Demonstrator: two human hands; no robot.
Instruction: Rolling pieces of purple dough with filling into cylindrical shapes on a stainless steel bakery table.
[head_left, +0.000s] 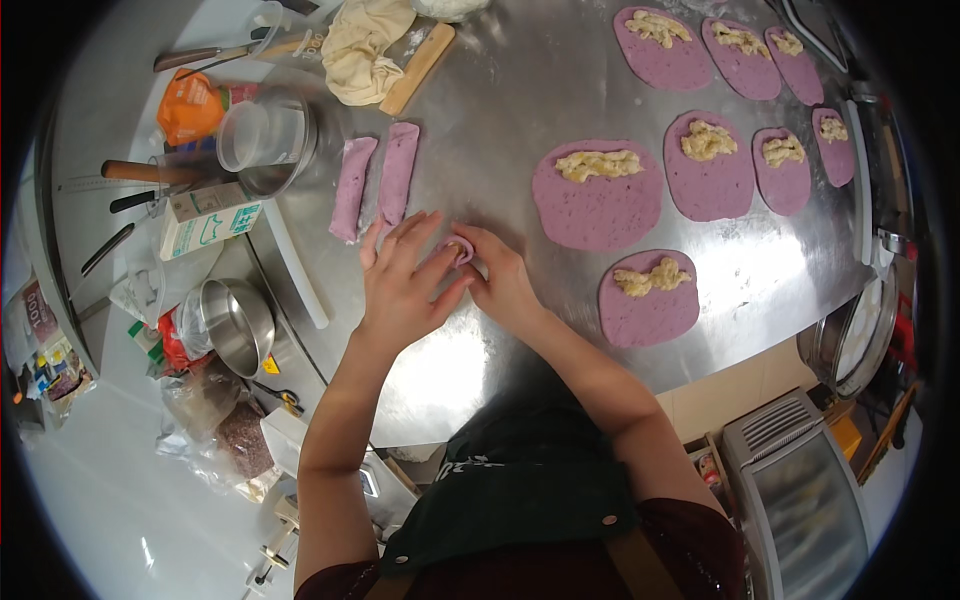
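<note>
My left hand [407, 280] and my right hand [498, 278] are around a small purple dough roll [462, 250], its open end showing pale filling. Most of it is hidden under my left fingers; my right thumb and fingertips press its other end. Just beyond my left hand lie two finished-looking purple dough rolls [399, 175] [352, 188], side by side. Flat purple dough pieces, each topped with a strip of yellowish filling, are spread to the right; the nearest are an oval dough sheet [590, 220] and a smaller dough sheet [640, 315].
A steel worktable [480, 110] carries everything. At the far left lie a wooden-handled scraper [418, 70], a cream cloth-like mass [362, 50] and a clear plastic tub [262, 135]. A steel bowl [237, 325] and a carton [208, 220] stand left of me.
</note>
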